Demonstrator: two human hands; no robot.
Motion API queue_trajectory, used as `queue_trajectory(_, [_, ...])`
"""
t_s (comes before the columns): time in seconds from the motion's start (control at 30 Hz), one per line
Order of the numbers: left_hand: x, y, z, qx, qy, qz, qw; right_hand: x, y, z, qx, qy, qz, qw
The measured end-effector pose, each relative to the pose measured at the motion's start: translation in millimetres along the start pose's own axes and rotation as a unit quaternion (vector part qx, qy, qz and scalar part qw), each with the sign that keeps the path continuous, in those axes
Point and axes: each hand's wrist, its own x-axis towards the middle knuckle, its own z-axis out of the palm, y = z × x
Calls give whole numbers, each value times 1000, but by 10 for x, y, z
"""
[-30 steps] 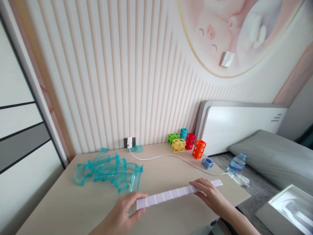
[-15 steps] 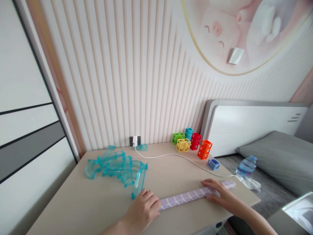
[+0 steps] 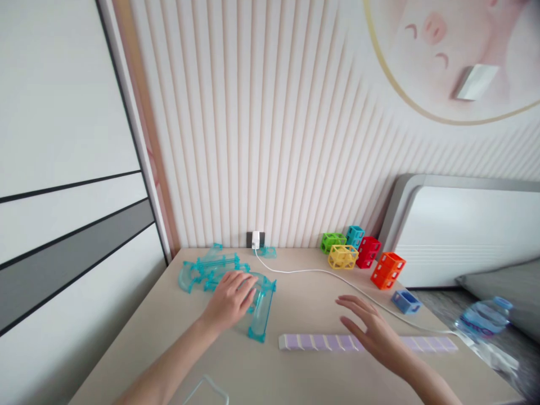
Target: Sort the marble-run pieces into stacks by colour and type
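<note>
My left hand (image 3: 231, 297) reaches over a cluster of translucent teal plastic track pieces (image 3: 217, 262), fingers bent forward and thumb a little apart. I see nothing held in it, though it hides part of the pile. A straight track piece (image 3: 262, 310) lies just right of that hand. My right hand (image 3: 366, 323) is open above a long purple strip with pale slanted lines (image 3: 323, 342). The strip lies flat along the table, its middle covered by the hand and wrist.
Green (image 3: 333, 242), yellow (image 3: 343, 257), red (image 3: 368, 251), orange (image 3: 388, 270) and blue (image 3: 406, 302) hollow blocks stand at the back right. A white cable (image 3: 310, 270) runs from the wall plug (image 3: 255, 240). Beyond the table's right edge lies a water bottle (image 3: 483, 319).
My left hand has let go of the purple strip and moved up onto the teal pieces. My right hand has opened off the strip, which now lies straighter across. The view has turned left.
</note>
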Motion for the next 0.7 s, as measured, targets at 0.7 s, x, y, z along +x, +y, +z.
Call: queue_trajectory(0.7, [-312, 4, 119, -31, -89, -227, 969, 1113, -1162, 1073, 49, 12, -68, 996])
